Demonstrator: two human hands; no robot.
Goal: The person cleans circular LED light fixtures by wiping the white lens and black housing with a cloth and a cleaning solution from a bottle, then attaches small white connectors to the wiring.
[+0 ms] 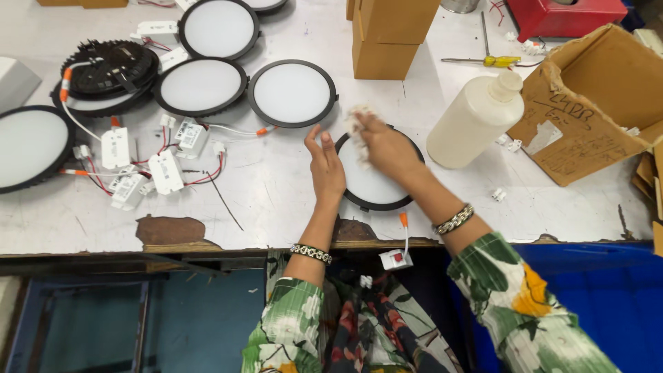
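Head view: right hand (387,146) pinching white cloth (358,124) against round panel light (373,185), near-centre on table (276,200). Left hand (326,169) spread, fingers steadying light's left rim. White bottle (476,121) just right; more round lights (292,93) far left.

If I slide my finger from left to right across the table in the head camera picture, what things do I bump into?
Round light at the left edge → white driver boxes with red wires → left hand → right hand with a white cloth → cream plastic bottle → torn cardboard box.
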